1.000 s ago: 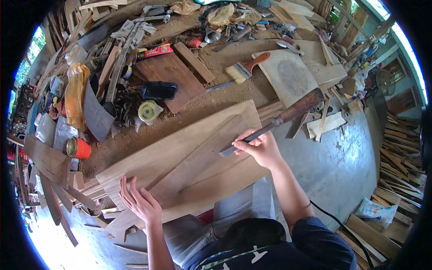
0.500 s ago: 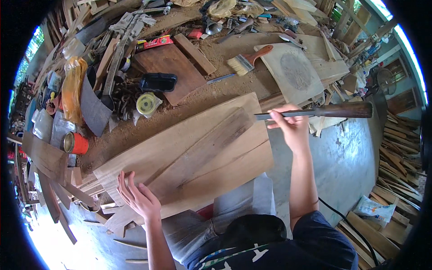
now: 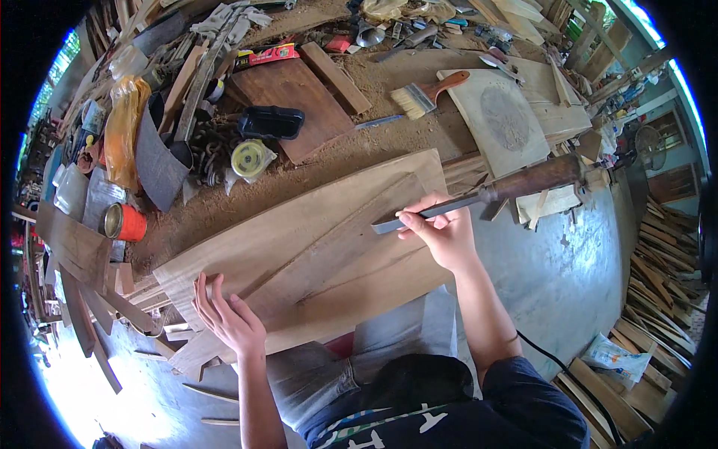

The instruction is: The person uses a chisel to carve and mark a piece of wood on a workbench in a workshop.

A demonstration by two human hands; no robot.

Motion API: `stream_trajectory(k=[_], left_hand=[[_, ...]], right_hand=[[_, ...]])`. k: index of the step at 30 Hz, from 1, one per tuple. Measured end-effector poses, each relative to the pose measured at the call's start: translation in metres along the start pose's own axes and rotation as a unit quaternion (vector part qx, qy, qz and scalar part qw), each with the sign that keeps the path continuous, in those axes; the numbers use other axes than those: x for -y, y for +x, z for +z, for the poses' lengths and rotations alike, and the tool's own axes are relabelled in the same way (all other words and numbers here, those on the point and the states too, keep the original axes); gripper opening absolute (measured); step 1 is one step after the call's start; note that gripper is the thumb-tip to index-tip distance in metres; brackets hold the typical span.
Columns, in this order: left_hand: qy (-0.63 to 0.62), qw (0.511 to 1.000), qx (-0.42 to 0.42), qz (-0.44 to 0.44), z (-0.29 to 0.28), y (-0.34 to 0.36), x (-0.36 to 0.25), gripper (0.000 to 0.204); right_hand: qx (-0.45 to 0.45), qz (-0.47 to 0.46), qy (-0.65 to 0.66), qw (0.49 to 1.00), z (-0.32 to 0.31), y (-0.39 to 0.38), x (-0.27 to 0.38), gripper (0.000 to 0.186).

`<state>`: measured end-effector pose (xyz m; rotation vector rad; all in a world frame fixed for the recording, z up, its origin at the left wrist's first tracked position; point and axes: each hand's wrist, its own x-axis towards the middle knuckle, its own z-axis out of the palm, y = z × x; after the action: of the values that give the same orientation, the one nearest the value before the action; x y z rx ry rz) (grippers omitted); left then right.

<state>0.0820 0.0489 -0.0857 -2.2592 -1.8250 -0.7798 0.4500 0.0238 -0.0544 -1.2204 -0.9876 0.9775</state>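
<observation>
A chisel [image 3: 532,179] with a dark wooden handle is in my right hand [image 3: 449,239]. My fingers pinch its metal blade, and its handle sticks out to the upper right. The blade's end points left over a wide, pale wooden board [image 3: 247,232] with a darker streak along it. Whether the blade touches the board I cannot tell. Resting at the board's left end, my left hand [image 3: 230,318] has its fingers spread and holds nothing. The board slants across my lap and against the workbench edge.
On the dusty workbench lie a paintbrush [image 3: 419,97], a black tray [image 3: 271,122], a roll of tape [image 3: 250,158], a brown panel [image 3: 292,97] and a pale board [image 3: 505,120]. An orange-red can [image 3: 126,222] stands at the left. Wood strips [image 3: 658,254] are piled at the right.
My right hand has moved left and down, bringing the chisel over the board. The chisel has tilted, its handle now higher than its blade. My left hand stays on the board.
</observation>
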Motion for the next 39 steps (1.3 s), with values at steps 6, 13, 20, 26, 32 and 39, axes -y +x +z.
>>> stream_trajectory(k=[6, 13, 20, 26, 32, 39], left_hand=[[-0.024, 1.000, -0.008, -0.008, 0.002, 0.001, -0.003, 0.038], [-0.015, 1.000, -0.008, -0.009, -0.001, -0.001, 0.002, 0.038], [-0.021, 1.000, -0.009, -0.008, 0.001, 0.003, -0.006, 0.037], [-0.017, 1.000, -0.007, -0.016, -0.001, -0.002, 0.003, 0.038], [-0.021, 0.999, 0.007, -0.025, -0.001, 0.000, -0.003, 0.038], [-0.020, 0.999, -0.010, -0.023, -0.002, -0.005, 0.008, 0.039]], right_hand=[[-0.072, -0.031, -0.078, 0.994, -0.044, 0.012, 0.019, 0.009], [-0.010, -0.032, -0.078, 0.996, 0.000, -0.004, 0.013, 0.008], [-0.115, -0.015, -0.003, 0.993, -0.037, 0.002, 0.010, 0.009], [-0.043, 0.010, -0.058, 0.997, 0.001, -0.001, 0.007, 0.010], [-0.172, -0.029, -0.028, 0.984, -0.048, 0.008, 0.012, 0.007], [-0.063, 0.016, -0.056, 0.996, -0.019, 0.006, 0.008, 0.012]])
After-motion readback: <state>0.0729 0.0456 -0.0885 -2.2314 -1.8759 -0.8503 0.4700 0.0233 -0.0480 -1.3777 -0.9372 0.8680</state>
